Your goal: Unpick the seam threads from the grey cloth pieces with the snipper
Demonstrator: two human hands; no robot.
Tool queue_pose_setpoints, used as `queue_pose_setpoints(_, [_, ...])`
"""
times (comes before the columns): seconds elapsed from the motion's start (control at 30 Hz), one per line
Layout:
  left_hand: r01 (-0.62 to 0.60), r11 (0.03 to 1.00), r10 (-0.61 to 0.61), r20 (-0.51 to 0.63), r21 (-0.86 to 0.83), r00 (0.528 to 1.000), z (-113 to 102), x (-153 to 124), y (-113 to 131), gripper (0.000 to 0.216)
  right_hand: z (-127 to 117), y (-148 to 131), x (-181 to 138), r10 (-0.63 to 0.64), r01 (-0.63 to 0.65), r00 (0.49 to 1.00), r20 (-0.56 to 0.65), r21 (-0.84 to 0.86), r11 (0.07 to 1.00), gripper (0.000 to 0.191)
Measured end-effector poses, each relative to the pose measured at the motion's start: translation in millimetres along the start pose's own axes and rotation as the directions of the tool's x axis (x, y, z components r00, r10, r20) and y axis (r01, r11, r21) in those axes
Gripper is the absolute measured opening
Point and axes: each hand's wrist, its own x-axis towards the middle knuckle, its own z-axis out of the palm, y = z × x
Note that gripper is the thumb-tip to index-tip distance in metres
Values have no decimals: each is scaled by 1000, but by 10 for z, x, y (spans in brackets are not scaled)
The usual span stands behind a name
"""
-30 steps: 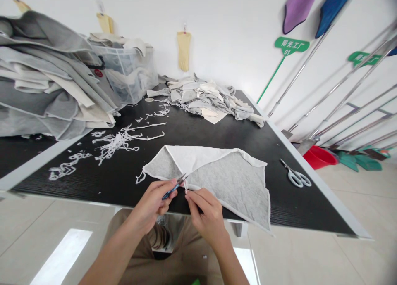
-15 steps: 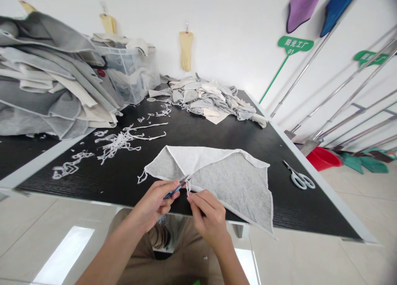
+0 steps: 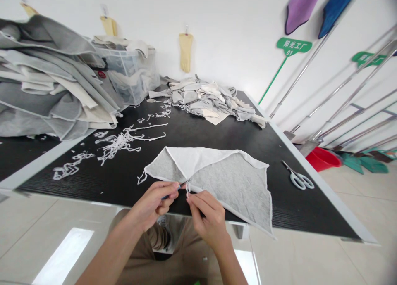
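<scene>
A white-edged gray cloth [image 3: 229, 179] lies partly folded on the black counter [image 3: 217, 134], one corner overhanging. At its near edge, the left hand [image 3: 159, 199] has its grip closed around blue-handled scissors [image 3: 165, 197], mostly hidden; the right hand [image 3: 208, 212] — grip pinched at the fingertips — holds a white thread [image 3: 187, 188]. Pale-handled scissors [image 3: 292, 173] lie right of the cloth, thread scraps [image 3: 118, 143] to its left, a cloth heap [image 3: 201, 95] beyond.
</scene>
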Motion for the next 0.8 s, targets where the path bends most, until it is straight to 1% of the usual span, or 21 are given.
queue_pose_setpoints(0.1, [-1, 1000, 1, 24, -12, 1000, -19, 11, 7, 35, -5, -5, -1, 5, -5, 1000, 15, -11, 1000, 33])
queue_pose_setpoints(0.33, [-1, 999, 2, 36, -39, 999, -16, 5, 21, 35, -11, -20, 8, -6, 7, 1000, 17, -11, 1000, 34])
queue_pose_setpoints(0.53, [-3, 999, 4, 9, -38, 1000, -7, -7, 17, 31, -17, -8, 7, 23, -23, 1000, -19, 18, 1000, 34])
queue_pose_setpoints(0.8, [11, 1000, -11, 0, -12, 1000, -42, -33, 44, 37, -25, -32, 23, 23, -22, 999, -33, 22, 1000, 33])
